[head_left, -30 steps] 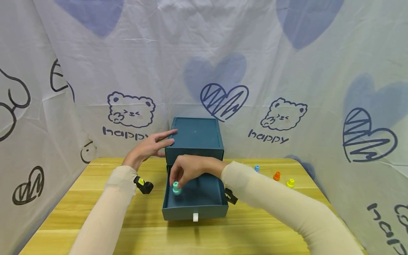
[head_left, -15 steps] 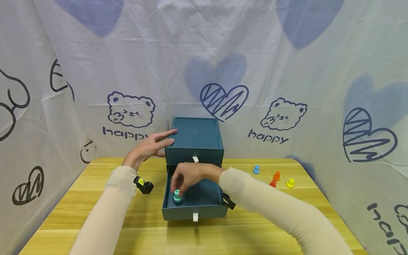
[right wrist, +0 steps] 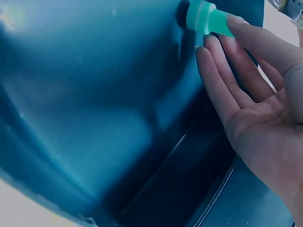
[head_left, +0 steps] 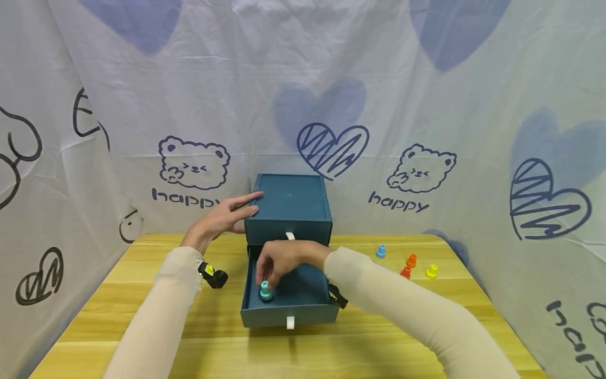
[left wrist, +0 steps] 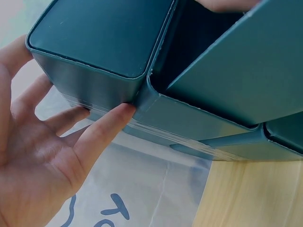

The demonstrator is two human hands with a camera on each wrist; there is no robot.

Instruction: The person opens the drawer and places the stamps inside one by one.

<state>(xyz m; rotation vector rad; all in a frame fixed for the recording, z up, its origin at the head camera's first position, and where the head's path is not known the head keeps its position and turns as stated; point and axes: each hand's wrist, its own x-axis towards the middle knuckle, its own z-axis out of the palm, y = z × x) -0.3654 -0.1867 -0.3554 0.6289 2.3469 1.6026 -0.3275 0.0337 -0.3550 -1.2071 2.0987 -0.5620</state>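
A dark teal two-drawer cabinet [head_left: 291, 197] stands on the table, its lower drawer [head_left: 303, 314] pulled out. My left hand [head_left: 219, 219] rests on the cabinet's left side with fingers spread; in the left wrist view its fingertips touch the casing [left wrist: 94, 71]. Inside the drawer, near its left front corner, a mint-green stepped peg [head_left: 266, 291] stands upright. My right hand [head_left: 279, 263] pinches the narrow top of this peg between thumb and fingers. In the right wrist view, the peg's wide base [right wrist: 199, 18] is at the drawer floor [right wrist: 94, 71].
Right of the cabinet, similar pegs stand on the wooden table [head_left: 364, 337]: blue [head_left: 381, 251], orange [head_left: 411, 260], red [head_left: 405, 272] and yellow [head_left: 431, 271]. The upper drawer has a white pull [head_left: 290, 236] and is closed. A printed cloth [head_left: 293, 79] hangs behind and at the sides.
My right hand has lowered the mint-green peg to the drawer floor and shifted slightly right. The left hand has stayed in place.
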